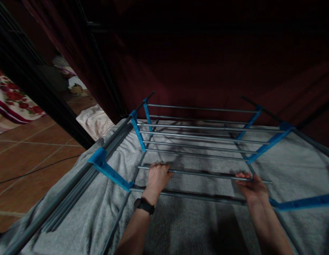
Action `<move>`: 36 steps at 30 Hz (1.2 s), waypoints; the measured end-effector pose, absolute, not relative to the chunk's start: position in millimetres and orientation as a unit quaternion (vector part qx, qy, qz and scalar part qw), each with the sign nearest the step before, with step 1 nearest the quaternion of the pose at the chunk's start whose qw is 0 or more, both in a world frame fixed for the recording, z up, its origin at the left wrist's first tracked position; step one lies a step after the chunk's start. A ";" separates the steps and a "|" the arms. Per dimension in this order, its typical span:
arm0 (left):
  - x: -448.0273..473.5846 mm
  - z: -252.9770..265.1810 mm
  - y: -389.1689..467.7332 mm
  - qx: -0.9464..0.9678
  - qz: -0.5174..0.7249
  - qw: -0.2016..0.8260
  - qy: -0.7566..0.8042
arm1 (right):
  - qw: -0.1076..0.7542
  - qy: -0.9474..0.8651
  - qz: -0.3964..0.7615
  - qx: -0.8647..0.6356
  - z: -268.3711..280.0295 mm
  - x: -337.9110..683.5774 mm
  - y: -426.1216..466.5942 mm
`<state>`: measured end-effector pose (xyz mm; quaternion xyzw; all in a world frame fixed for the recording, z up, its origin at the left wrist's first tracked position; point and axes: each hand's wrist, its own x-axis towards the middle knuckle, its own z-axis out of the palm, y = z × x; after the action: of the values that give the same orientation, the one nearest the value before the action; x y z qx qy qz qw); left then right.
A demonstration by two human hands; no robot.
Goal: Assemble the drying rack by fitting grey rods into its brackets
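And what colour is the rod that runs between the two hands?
The rod is plain grey with a dull metallic look, seen in the head view.

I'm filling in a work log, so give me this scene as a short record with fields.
Left hand: on the gray rod, near its left end
Right hand: on the same rod, near its right end
Wrist: black watch, left arm
Brackets: blue, several joined by crosswise rods
Bundled rods: beside the left outer rail
Underneath: rumpled gray blanket
Floor: reddish-brown tile, left
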<state>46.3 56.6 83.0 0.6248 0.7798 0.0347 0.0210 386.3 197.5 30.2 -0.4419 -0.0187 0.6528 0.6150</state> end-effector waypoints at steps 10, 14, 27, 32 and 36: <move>50.1 87.6 57.4 0.614 0.027 0.025 0.788 | 0.631 0.019 0.691 -0.353 33.6 384.8 194.4; 51.6 89.5 56.7 0.618 0.032 0.022 0.785 | 0.638 0.011 0.701 -0.318 32.9 386.3 191.6; 47.0 78.3 57.7 0.633 0.033 -0.008 0.774 | 0.638 0.009 0.712 -0.294 28.3 388.4 192.5; 40.8 74.2 59.2 0.646 0.032 -0.020 0.762 | 0.622 0.035 0.719 -0.306 21.9 386.7 194.4; 43.8 75.8 59.2 0.682 0.045 -0.009 0.730 | 0.615 0.034 0.737 -0.278 24.4 382.5 189.0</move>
<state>43.8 59.2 75.8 0.6824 0.7295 0.0450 -0.0090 382.5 189.0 24.4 -0.2781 0.0338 0.7369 0.6153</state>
